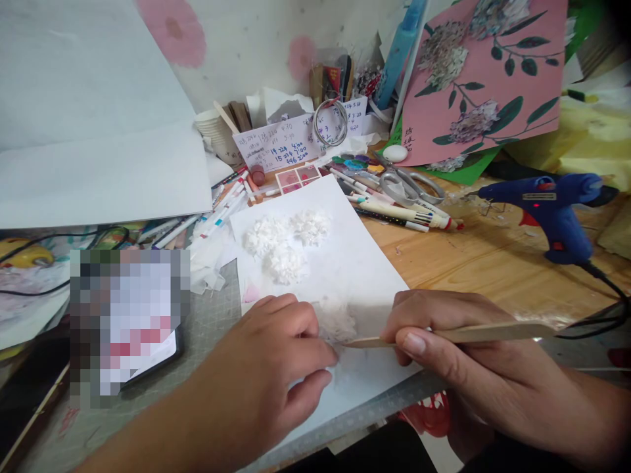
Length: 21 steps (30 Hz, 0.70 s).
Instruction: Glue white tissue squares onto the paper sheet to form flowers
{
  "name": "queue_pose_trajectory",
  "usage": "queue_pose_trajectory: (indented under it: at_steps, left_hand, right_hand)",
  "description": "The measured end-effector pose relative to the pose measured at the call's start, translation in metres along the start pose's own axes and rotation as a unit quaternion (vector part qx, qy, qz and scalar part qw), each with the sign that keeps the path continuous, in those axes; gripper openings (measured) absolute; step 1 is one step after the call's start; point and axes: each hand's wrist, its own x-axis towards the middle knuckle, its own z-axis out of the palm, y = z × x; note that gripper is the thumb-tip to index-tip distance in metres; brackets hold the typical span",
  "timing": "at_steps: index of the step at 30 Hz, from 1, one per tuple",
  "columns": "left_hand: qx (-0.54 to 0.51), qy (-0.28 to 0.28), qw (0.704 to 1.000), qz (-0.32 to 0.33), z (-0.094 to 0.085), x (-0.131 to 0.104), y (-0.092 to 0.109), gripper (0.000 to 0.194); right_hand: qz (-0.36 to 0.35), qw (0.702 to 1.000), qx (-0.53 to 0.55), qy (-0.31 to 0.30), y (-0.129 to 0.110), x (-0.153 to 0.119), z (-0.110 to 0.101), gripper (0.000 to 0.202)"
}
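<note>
My right hand grips a flat wooden craft stick between thumb and fingers. The stick's tip reaches the near edge of a slightly blurred white shredded-paper tuft. My left hand is curled at the left of this tuft, fingers bent against its edge and thumb close to the index finger. Its grip is partly hidden. Both hands are over a white paper sheet. Farther up the sheet, three fluffy white tufts sit in a cluster.
A blue glue gun stands at the right, its cord trailing down. Scissors, pens and a paint palette lie behind the sheet. A pink flower picture leans at the back. A phone, blurred out, is on the cutting mat.
</note>
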Motion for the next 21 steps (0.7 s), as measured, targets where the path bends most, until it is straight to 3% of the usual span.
queue_pose_trajectory:
  at_steps: [6, 12, 16, 18, 21]
  left_hand:
    - [-0.006, -0.004, 1.0, -0.003, 0.001, 0.0, 0.0, 0.016]
    - [0.003, 0.114, 0.991, -0.076, -0.025, -0.008, -0.017, 0.018]
    - [0.034, 0.02, 0.988, -0.15, -0.039, -0.014, -0.035, 0.014]
    - [0.027, -0.029, 0.989, -0.143, -0.038, -0.014, -0.038, 0.02]
    - [0.019, -0.051, 0.99, -0.132, -0.031, -0.012, -0.037, 0.019]
  right_hand:
    - [0.026, 0.999, 0.019, -0.015, 0.007, 0.002, 0.004, 0.023]
    - [0.085, 0.995, 0.042, 0.019, 0.014, -0.002, 0.006, 0.027]
    - [0.103, 0.993, 0.03, 0.038, 0.017, -0.005, 0.005, 0.031]
    - [0.11, 0.993, 0.031, 0.042, 0.017, -0.007, 0.005, 0.032]
    - [0.12, 0.991, 0.034, 0.055, 0.017, -0.009, 0.005, 0.032]
